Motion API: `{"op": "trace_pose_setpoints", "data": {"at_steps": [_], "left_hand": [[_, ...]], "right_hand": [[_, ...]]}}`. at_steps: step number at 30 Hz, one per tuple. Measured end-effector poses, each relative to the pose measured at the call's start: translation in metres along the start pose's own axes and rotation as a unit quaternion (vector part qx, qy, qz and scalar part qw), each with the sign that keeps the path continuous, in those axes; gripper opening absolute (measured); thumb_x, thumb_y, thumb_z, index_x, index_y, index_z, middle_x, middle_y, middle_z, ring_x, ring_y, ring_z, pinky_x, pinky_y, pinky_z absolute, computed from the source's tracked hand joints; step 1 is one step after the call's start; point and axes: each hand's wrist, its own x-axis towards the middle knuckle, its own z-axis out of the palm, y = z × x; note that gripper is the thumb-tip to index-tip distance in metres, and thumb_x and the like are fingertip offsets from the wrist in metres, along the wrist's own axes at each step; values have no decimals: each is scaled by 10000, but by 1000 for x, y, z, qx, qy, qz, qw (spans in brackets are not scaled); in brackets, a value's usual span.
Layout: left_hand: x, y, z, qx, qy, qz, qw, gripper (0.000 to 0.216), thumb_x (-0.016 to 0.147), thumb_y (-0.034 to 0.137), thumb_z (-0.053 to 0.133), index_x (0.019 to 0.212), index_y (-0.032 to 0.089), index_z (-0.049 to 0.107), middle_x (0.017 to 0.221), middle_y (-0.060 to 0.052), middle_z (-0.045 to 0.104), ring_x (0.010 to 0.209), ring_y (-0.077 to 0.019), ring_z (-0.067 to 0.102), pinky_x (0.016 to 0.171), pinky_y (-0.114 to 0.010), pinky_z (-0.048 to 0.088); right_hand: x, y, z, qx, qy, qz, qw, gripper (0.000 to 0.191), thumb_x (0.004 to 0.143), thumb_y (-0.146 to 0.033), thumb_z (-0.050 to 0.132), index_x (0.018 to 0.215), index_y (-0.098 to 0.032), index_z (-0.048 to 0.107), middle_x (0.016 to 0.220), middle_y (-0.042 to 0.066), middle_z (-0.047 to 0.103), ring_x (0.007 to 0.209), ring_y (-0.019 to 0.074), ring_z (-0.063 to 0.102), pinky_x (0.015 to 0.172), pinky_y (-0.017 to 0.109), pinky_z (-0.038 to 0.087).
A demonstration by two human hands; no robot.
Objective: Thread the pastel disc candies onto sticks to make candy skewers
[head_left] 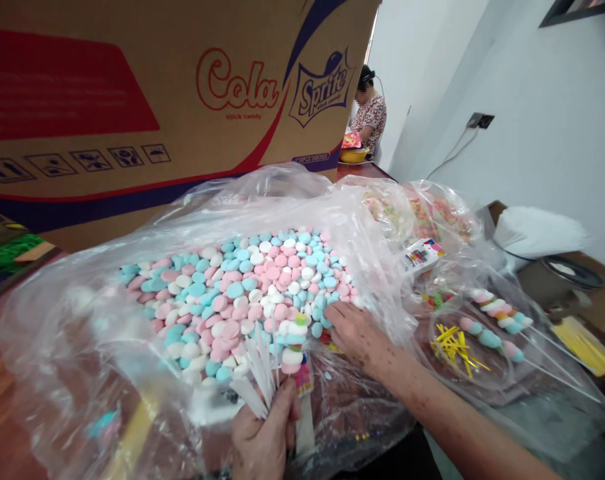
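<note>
A big clear plastic bag lies open before me, filled with pink, blue and white marshmallows. My left hand is closed on a bundle of white sticks; one of them carries a short stack of marshmallows. My right hand reaches into the bag's right edge, its fingers curled down among the marshmallows. What those fingers pinch is hidden.
A large cardboard box printed "Cola" and "Sprite" stands behind the bag. At right lie finished marshmallow skewers, yellow twist ties and more clear bags. A seated person works far back beside a yellow bowl.
</note>
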Motion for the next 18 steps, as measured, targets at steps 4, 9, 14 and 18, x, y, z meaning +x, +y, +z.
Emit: {"op": "trace_pose_setpoints", "data": {"at_steps": [4,9,14,18], "left_hand": [[1,-3,0,3,-3,15,1000,482,709,530,728,465,154,552,348,64,415,311,-64,367,354,-171,260],[1,-4,-3,14,-16,18,1000,465,741,520,708,492,153,568,336,61,421,318,-71,383,364,-169,257],[2,-8,-2,-3,-4,9,1000,479,709,543,723,487,155,551,333,65,416,291,-61,349,342,-169,238],[4,-12,1,-9,18,6,1000,483,672,568,731,483,167,539,337,72,404,277,-59,311,323,-178,213]], "right_hand": [[7,0,-6,13,-23,29,999,223,853,-18,487,988,-178,564,1041,69,613,961,205,574,788,289,437],[5,1,-2,-14,-9,1,1000,182,851,-62,524,983,-181,560,1038,74,604,955,220,580,758,296,445],[2,2,9,-20,16,-14,1000,176,862,-76,517,983,-197,558,1019,67,604,942,217,574,741,292,443],[4,3,3,126,79,41,988,187,804,-51,507,904,-189,585,968,60,613,883,199,570,757,300,439]]}}
